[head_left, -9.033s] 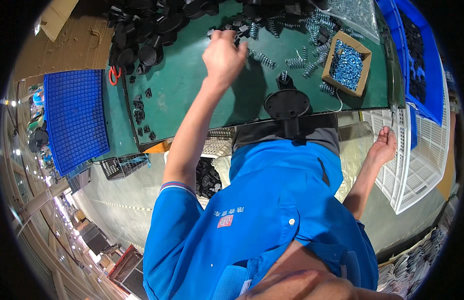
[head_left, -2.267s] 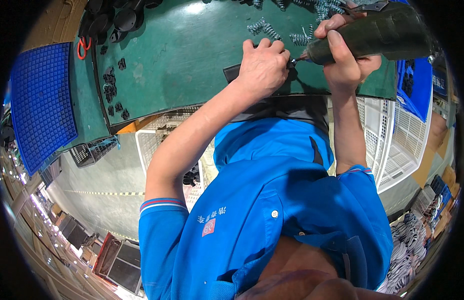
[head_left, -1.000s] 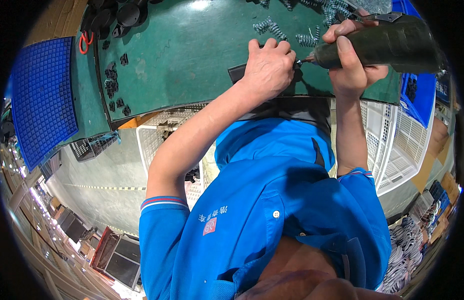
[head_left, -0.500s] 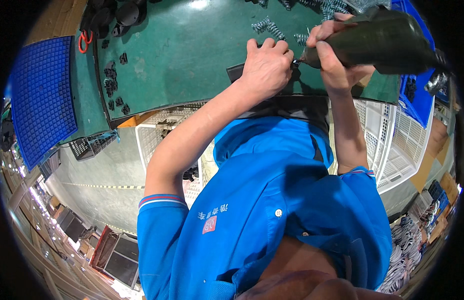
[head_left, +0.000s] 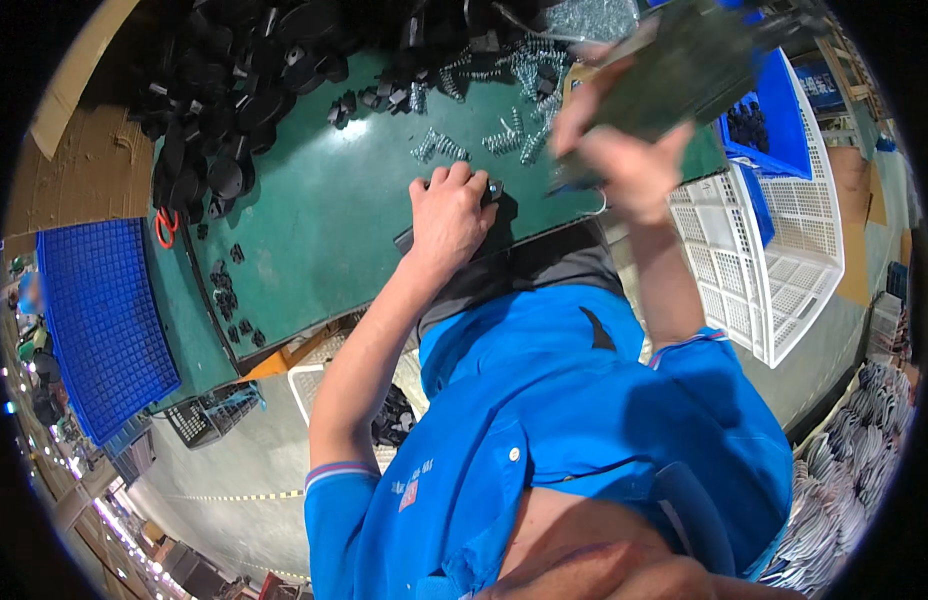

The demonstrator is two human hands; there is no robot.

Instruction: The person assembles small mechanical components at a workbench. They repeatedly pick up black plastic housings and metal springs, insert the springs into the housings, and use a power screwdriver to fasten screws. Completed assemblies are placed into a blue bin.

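Note:
My left hand [head_left: 448,220] is closed over a black part [head_left: 404,240] on the green tabletop. Most of that part is hidden under my fingers; a shiny metal end [head_left: 495,188] shows beside my fingertips. My right hand [head_left: 629,165], smeared by motion, grips a dark, thick-bodied power screwdriver [head_left: 684,70]. The tool is held up at the right, apart from the black part. Several loose coil springs [head_left: 439,147] lie just beyond my left hand, with more springs [head_left: 529,75] behind them.
Black caster wheels [head_left: 234,110] are heaped at the far left, near red-handled scissors [head_left: 166,228]. Small black pieces [head_left: 224,290] lie along the left edge. A blue bin [head_left: 774,130] and white crates [head_left: 729,260] stand right; a blue grid mat [head_left: 104,320] hangs left.
My right hand has lifted the power screwdriver away from the black part, whose metal end its tip was at. My left hand still holds the part. The view has shifted, showing more of the far table.

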